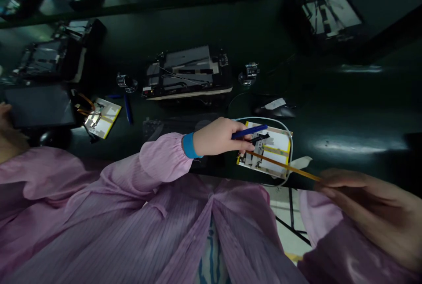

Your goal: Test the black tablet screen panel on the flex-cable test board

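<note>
Left hand was closed around a blue pen-like tool, fingers clamped on its near end. Tool's long axis ran roughly left to right in the view, tilted slightly up toward the right, free tip pointing right over a flat yellow-edged component. That component lay on the dark worktable near its front edge, just right of the left hand, inside a loop of pale cable. A black part sat on the component just under the tool tip; contact between them could not be told.

Right hand was at lower right, blurred, fingers pinched together on the end of a thin orange ribbon strip. The strip's long axis ran diagonally from the component's middle-left down and right to the right hand, taut and straight.

Both sleeves were pink; left cuff was blue.

Behind: an opened device chassis at centre, another yellow-edged component at left with a blue pen beside it, a dark screen panel at far left, more opened devices further back.
</note>
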A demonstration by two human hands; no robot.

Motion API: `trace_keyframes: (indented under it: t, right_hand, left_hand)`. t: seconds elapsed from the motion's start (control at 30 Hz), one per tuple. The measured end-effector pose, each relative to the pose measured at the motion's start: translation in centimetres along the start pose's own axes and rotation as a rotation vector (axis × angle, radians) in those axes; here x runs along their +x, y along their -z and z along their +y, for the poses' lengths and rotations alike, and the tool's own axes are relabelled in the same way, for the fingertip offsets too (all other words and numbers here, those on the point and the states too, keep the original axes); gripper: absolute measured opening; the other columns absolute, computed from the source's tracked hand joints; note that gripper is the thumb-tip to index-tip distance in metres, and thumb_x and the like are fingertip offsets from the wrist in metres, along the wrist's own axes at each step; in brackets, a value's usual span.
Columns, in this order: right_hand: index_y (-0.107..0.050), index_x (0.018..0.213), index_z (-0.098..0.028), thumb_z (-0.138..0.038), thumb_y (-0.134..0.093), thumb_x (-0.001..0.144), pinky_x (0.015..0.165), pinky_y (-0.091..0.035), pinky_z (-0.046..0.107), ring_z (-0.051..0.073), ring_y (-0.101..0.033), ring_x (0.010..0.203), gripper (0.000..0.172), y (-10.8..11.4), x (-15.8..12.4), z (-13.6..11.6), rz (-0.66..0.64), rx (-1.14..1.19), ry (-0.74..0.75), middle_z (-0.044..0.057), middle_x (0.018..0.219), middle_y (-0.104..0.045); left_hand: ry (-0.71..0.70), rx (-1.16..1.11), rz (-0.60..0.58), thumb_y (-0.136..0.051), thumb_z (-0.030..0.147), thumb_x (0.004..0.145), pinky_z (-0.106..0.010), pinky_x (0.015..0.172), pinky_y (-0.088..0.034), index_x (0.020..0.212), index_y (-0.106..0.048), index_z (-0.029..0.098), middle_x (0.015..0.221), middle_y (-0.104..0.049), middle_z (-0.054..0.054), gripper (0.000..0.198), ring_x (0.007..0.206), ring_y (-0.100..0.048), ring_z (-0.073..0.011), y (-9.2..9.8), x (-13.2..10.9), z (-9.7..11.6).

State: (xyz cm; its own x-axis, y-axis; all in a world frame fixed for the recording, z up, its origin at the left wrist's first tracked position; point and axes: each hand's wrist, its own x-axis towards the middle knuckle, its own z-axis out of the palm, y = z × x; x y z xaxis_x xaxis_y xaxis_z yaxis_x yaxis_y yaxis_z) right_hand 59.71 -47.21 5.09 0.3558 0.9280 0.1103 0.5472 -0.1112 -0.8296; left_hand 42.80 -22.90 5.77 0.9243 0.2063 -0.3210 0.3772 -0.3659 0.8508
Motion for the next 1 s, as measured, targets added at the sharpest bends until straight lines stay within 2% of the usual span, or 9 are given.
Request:
trace_keyframes:
  t: [0.07,0.13,0.23,0.33,0.47,0.53,0.7,0.8,1.0]
  right_hand:
    - [-0.063,0.094,-0.031,-0.026,-0.060,0.088,0.060,-0.060,0.028,0.020,-0.068,0.071,0.009,-0.8,0.8,-0.4,-0.039,0.178,0.034,0.001,0.082,-0.070]
    - [-0.063,0.097,-0.030,-0.023,-0.058,0.090,0.061,-0.059,0.028,0.018,-0.068,0.069,0.011,-2.1,2.2,-0.6,-0.121,0.322,0.139,0.000,0.076,-0.069]
    - [-0.065,0.088,-0.025,-0.025,-0.055,0.092,0.062,-0.056,0.027,0.016,-0.064,0.069,0.010,-4.1,4.3,-1.1,-0.190,0.365,0.254,0.001,0.072,-0.064]
    - [-0.063,0.081,-0.021,-0.033,-0.051,0.094,0.065,-0.055,0.027,0.017,-0.063,0.077,0.021,-5.6,5.4,-1.9,-0.193,0.346,0.187,0.006,0.082,-0.063]
    - [-0.058,0.081,-0.020,-0.030,-0.048,0.095,0.052,-0.047,0.020,0.012,-0.057,0.058,0.020,-6.4,5.6,-2.9,-0.285,0.285,0.035,0.000,0.065,-0.059]
    - [-0.059,0.080,-0.020,-0.029,-0.049,0.094,0.049,-0.045,0.019,0.011,-0.056,0.055,0.020,-6.7,5.7,-3.2,-0.286,0.221,0.035,0.000,0.064,-0.060]
    - [-0.065,0.084,-0.020,-0.025,-0.051,0.091,0.055,-0.050,0.021,0.014,-0.064,0.063,0.017,-7.0,5.8,-3.6,-0.266,0.151,0.057,0.003,0.074,-0.070]
    - [-0.067,0.084,-0.019,-0.024,-0.051,0.090,0.059,-0.053,0.022,0.016,-0.067,0.068,0.017,-7.1,5.7,-3.6,-0.256,0.132,0.048,0.003,0.078,-0.071]
    - [-0.065,0.083,-0.020,-0.017,-0.052,0.088,0.056,-0.052,0.018,0.013,-0.067,0.064,0.015,-7.2,5.7,-3.7,-0.212,0.103,0.116,0.001,0.075,-0.071]
  left_hand:
    - [0.027,-0.129,-0.004,-0.063,0.030,0.083,-0.019,0.061,-0.044,0.081,-0.068,0.013,0.075,-0.071,0.000,0.018,0.058,-0.058,-0.0064,-0.1,-0.1,0.1]
    - [0.045,-0.211,-0.025,-0.061,0.035,0.084,-0.018,0.051,-0.040,0.082,-0.069,0.013,0.076,-0.071,-0.001,0.024,0.048,-0.050,-0.0041,-0.1,-0.4,0.3]
    - [0.023,-0.278,-0.040,-0.060,0.032,0.085,-0.017,0.048,-0.039,0.088,-0.071,0.013,0.074,-0.070,-0.001,0.021,0.047,-0.049,-0.0032,0.1,-0.9,0.3]
    - [-0.014,-0.324,-0.037,-0.062,0.023,0.084,-0.018,0.059,-0.044,0.090,-0.069,0.013,0.065,-0.066,0.001,0.014,0.055,-0.057,-0.0052,0.4,-1.7,0.3]
    - [0.021,-0.351,-0.082,-0.065,0.018,0.079,-0.019,0.060,-0.046,0.084,-0.065,0.012,0.063,-0.063,0.003,0.008,0.054,-0.058,-0.0059,0.6,-2.4,0.3]
    - [0.019,-0.278,-0.103,-0.067,0.019,0.077,-0.019,0.059,-0.045,0.078,-0.064,0.012,0.066,-0.065,0.002,0.007,0.056,-0.058,-0.0060,0.7,-2.5,0.4]
    - [-0.061,-0.057,-0.095,-0.069,0.017,0.075,-0.019,0.066,-0.044,0.073,-0.067,0.013,0.073,-0.068,0.001,0.005,0.066,-0.059,-0.0075,0.7,-2.3,0.6]
    - [-0.064,-0.026,-0.099,-0.069,0.017,0.074,-0.020,0.064,-0.043,0.075,-0.068,0.013,0.073,-0.068,0.001,0.005,0.065,-0.059,-0.0079,0.4,-2.1,0.3]
    - [-0.055,-0.056,-0.102,-0.068,0.016,0.075,-0.020,0.063,-0.044,0.079,-0.070,0.014,0.077,-0.071,0.000,0.005,0.067,-0.061,-0.0090,0.2,-1.8,-0.2]
